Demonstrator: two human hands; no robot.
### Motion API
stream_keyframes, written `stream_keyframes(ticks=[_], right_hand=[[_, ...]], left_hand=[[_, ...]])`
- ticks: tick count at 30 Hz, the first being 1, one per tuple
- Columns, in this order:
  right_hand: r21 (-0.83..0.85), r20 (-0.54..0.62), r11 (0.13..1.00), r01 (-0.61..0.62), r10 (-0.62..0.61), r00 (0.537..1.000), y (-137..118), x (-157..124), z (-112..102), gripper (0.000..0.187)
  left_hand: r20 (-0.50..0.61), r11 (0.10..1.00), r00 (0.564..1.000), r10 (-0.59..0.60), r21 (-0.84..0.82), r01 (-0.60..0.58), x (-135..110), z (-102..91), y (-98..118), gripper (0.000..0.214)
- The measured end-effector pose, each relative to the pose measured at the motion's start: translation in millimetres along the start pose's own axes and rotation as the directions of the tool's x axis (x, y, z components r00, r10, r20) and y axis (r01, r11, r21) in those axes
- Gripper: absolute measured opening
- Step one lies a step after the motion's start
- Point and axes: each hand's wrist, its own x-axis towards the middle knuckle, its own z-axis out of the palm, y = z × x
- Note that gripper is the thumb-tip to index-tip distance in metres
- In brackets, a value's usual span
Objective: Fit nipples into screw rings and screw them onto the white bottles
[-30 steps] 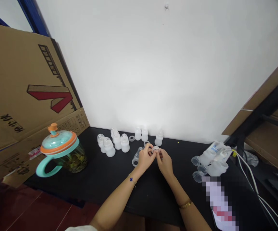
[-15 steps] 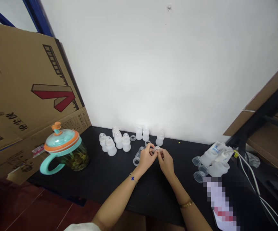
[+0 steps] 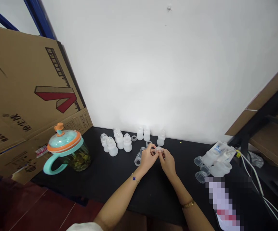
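Between my two hands is a small whitish bottle collar ring [image 3: 158,149], pinched from both sides just above the black table. My left hand [image 3: 148,158] has its fingers closed on the ring's left side. On the other side, the fingers of my right hand [image 3: 167,160] press against it; my fingers hide part of the ring. Beside my left hand lie clear caps and a loose ring [image 3: 137,161]. Behind my hands a white baby bottle [image 3: 161,138] stands upright, and two more bottles [image 3: 140,133] stand near the wall with a ring [image 3: 134,138] next to them.
Several capped baby bottles [image 3: 112,147] stand in a group at left. A teal-lidded pitcher [image 3: 68,149] is at the table's left end, by a large cardboard box [image 3: 21,83]. At right lie clear cups [image 3: 201,176], white bottle parts [image 3: 220,168], cables [image 3: 250,166] and a blurred flat item [image 3: 223,205].
The whole view has shifted slightly, moving everything a little to the right. Both hands keep holding the ring in nearly the same pose.
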Motion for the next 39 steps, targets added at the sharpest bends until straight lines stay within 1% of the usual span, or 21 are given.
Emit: stream_keyframes(ticks=[7,11,16,22,28,32,39], right_hand=[[0.065,-0.010,0.998,-0.009,0.010,1.000,0.7,-0.2,-0.3,0.040],[0.051,0.001,0.999,-0.003,0.003,1.000,1.0,0.8,-1.4,0.041],[0.033,0.013,0.999,0.001,-0.002,1.000,0.7,1.5,-1.4,0.042],[0.061,0.007,0.998,-0.021,0.021,1.000,2.3,2.2,-2.4,0.041],[0.090,-0.003,0.996,-0.019,0.019,1.000,4.1,2.9,-2.9,0.043],[0.113,-0.012,0.993,-0.017,0.018,1.000,4.2,3.2,-3.0,0.045],[0.107,-0.008,0.994,-0.026,0.027,1.000,4.2,3.3,-1.7,0.047]], left_hand=[[-0.025,0.998,0.999,0.039,0.058,-0.038,-1.7,1.8,0.0,0.015],[-0.035,0.996,0.998,0.045,0.083,-0.042,-2.1,2.9,-3.3,0.016],[-0.045,0.997,0.998,0.032,0.072,-0.029,-1.2,1.5,-4.6,0.018],[-0.037,0.998,0.999,0.024,0.065,-0.022,-0.8,1.0,-2.8,0.022],[-0.020,1.000,1.000,0.010,0.026,-0.010,0.2,2.8,-5.1,0.030],[-0.022,1.000,1.000,0.003,-0.005,-0.003,0.0,4.6,-7.1,0.028],[-0.036,1.000,0.999,-0.016,-0.021,0.015,0.0,4.9,-7.5,0.027]])
